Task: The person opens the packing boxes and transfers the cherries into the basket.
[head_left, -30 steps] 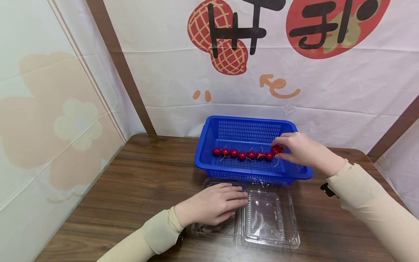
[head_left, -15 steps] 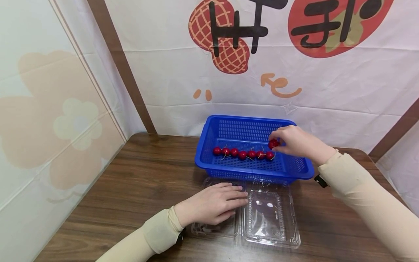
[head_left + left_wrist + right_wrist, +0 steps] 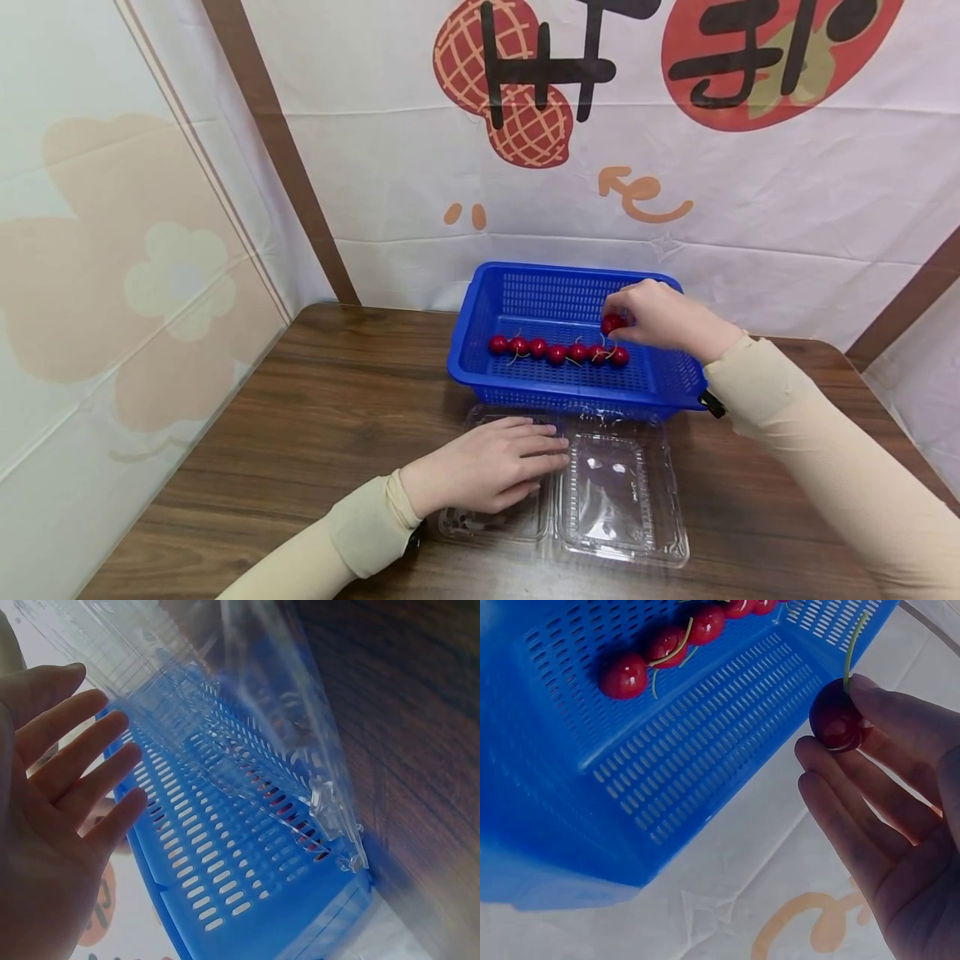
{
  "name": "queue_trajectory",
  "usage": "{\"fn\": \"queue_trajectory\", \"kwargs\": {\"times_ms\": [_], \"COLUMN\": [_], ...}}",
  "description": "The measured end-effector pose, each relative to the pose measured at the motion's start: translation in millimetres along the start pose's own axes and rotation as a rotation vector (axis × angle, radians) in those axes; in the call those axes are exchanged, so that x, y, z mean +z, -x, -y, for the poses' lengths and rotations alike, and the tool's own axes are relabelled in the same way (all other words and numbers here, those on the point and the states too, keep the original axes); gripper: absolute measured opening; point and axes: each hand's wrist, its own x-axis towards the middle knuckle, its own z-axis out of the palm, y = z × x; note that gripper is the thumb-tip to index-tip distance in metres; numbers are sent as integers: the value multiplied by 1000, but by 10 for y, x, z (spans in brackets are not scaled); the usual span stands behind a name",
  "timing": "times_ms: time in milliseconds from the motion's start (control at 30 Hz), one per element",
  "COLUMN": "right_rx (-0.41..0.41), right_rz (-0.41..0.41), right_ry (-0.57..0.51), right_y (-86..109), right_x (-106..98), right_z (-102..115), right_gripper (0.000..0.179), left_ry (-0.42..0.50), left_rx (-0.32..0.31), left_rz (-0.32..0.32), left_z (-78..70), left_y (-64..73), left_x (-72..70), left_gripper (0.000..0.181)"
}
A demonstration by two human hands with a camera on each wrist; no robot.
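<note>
My right hand (image 3: 656,315) pinches a dark red cherry (image 3: 836,716) between thumb and fingers, its green stem pointing up in the right wrist view. In the head view this cherry hangs over the right part of a blue plastic basket (image 3: 461,350). Below it, a row of several cherries (image 3: 557,355) with stems runs along the basket's floor. My left hand (image 3: 487,467) lies palm down over the left half of an opened clear plastic clamshell box (image 3: 607,500), fingers extended. In the left wrist view those fingers (image 3: 90,746) are straight and spread, holding nothing.
The basket stands at the back of a brown wooden table (image 3: 300,433), close to a printed cloth backdrop (image 3: 390,183). The clamshell lies directly in front of the basket, both halves side by side. Another cloth panel (image 3: 135,292) rises along the left.
The right hand has lifted the cherry from the right end of the row and moved left and back with it. The left hand stays in place.
</note>
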Motion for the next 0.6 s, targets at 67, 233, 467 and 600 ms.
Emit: {"fn": "queue_trajectory", "kwargs": {"times_ms": [67, 233, 467, 600], "right_rx": [8, 40, 60, 101], "right_rz": [7, 35, 67, 111], "right_ry": [-10, -31, -47, -46], "right_y": [-28, -90, -170, -217], "right_x": [7, 24, 55, 68], "right_z": [-1, -12, -43, -56], "right_gripper": [19, 19, 17, 18], "left_ry": [0, 0, 0, -5], "left_rx": [-1, -3, -5, -1], "left_rz": [-1, 2, 10, 10], "left_z": [1, 4, -2, -2], "left_y": [2, 12, 21, 22], "left_x": [-6, -11, -20, -19], "left_gripper": [43, 44, 44, 44]}}
